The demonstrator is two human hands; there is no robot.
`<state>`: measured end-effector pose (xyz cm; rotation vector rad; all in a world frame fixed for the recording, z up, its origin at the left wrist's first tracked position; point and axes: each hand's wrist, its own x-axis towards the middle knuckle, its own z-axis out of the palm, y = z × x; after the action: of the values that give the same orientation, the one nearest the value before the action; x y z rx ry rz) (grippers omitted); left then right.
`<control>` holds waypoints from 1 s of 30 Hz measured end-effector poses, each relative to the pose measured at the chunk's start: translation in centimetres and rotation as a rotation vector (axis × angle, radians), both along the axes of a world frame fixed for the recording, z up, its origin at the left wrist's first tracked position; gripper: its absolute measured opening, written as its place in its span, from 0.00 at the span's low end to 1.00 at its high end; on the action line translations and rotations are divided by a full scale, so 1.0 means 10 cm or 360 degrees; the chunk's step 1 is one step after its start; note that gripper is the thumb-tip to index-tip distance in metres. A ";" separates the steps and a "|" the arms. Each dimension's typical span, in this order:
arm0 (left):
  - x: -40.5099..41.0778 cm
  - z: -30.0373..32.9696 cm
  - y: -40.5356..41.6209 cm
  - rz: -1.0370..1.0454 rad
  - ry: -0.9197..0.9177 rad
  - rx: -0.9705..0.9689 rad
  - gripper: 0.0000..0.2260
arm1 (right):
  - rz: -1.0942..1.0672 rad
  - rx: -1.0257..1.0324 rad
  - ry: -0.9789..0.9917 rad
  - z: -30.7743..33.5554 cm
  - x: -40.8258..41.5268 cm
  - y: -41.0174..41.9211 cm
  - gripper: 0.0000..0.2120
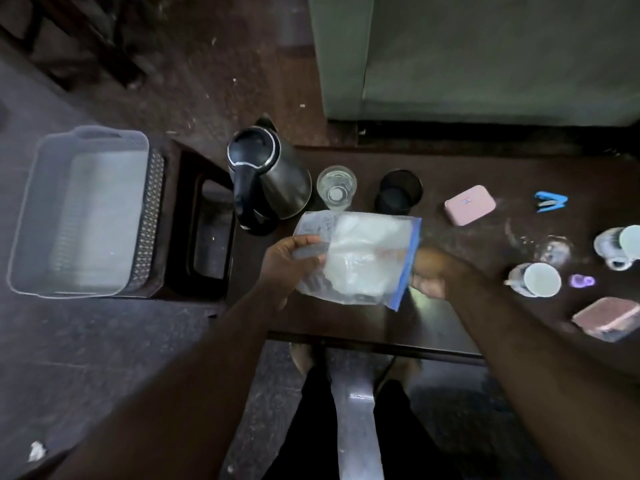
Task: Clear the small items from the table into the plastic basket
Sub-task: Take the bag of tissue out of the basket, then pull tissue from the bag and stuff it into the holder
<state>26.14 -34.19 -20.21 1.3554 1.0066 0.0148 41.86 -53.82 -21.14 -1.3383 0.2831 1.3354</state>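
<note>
The zip bag (360, 258) is held above the table (485, 168), the left hand (287, 261) pinching its left edge and the right hand (433, 275) gripping the blue seal side. It looks soft, light and slippery, so the edges are best to hold. One empty plastic basket (79, 213) waits well apart on the left; two cups (540, 280) stay right.

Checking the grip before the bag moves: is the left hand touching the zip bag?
Touching. The head view shows the left hand with its thumb laid over the zip bag's left edge.
</note>
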 end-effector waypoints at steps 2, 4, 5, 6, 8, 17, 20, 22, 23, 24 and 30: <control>-0.03 -0.24 0.04 0.0046 0.0066 0.0033 0.13 | 0.0022 0.0061 -0.0101 -0.19 0.02 -0.06 0.14; -0.07 -0.44 0.05 0.0051 0.0116 0.0047 0.14 | -0.0030 0.0075 -0.0085 -0.35 0.04 -0.16 0.14; -0.08 -0.50 0.04 0.0051 0.0127 0.0052 0.13 | -0.0065 0.0070 -0.0069 -0.39 0.05 -0.23 0.14; -0.08 -0.56 0.02 0.0046 0.0130 0.0068 0.13 | -0.0084 0.0037 -0.0079 -0.46 0.06 -0.32 0.15; -0.07 -0.66 -0.01 -0.0006 0.0136 0.0136 0.14 | -0.0162 -0.0049 -0.0072 -0.53 0.08 -0.51 0.16; 0.17 -0.77 -0.09 -0.0322 0.0429 0.0684 0.15 | -0.0476 -0.0520 -0.0321 -0.41 0.21 -1.13 0.15; 0.21 -0.66 -0.27 -0.0546 0.0569 0.1447 0.12 | -0.0558 -0.0472 -0.0361 -0.27 0.21 -1.11 0.16; 0.25 -0.66 -0.45 -0.0849 0.0342 0.1618 0.14 | -0.0615 -0.0415 -0.0406 -0.19 0.18 -1.05 0.18; 0.28 -0.69 -0.55 -0.1085 0.0306 0.1639 0.17 | -0.0656 -0.0398 -0.0426 -0.17 0.15 -1.01 0.18; 0.31 -0.74 -0.64 -0.1305 0.0342 0.1634 0.21 | -0.0706 -0.0388 -0.0437 -0.15 0.11 -0.96 0.19; 0.52 -1.06 -0.91 -0.1473 0.0640 0.1526 0.30 | -0.0830 -0.0317 -0.0361 -0.13 -0.09 -0.80 0.19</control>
<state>31.37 -43.30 -30.79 2.6922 0.5881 -0.5484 40.97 -61.77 -22.44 -1.4402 0.5757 0.7276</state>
